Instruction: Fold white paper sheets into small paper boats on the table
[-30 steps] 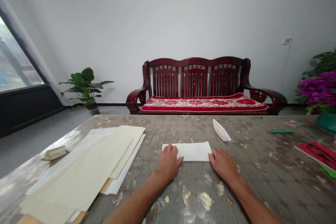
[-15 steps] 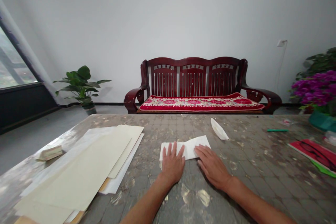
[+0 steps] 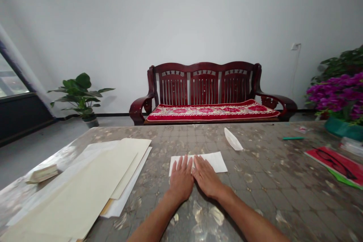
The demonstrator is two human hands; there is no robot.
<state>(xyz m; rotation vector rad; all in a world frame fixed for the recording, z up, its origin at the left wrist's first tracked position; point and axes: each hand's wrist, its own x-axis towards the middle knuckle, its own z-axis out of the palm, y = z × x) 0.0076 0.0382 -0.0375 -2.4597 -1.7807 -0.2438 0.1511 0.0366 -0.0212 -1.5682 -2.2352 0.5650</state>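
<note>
The left hand (image 3: 181,180) and right hand (image 3: 206,177) lie flat and released, grasping nothing, their fingers resting on the near edge of the white paper sheet (image 3: 210,161), pinning it against the worktop (image 3: 263,170).

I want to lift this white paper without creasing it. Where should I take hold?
Probably at the exposed right end of the white paper, coming from the right. The left hand and right hand cover its near left part, while that end lies flat and free, so a fingertip could slip under the edge and pinch.
</note>
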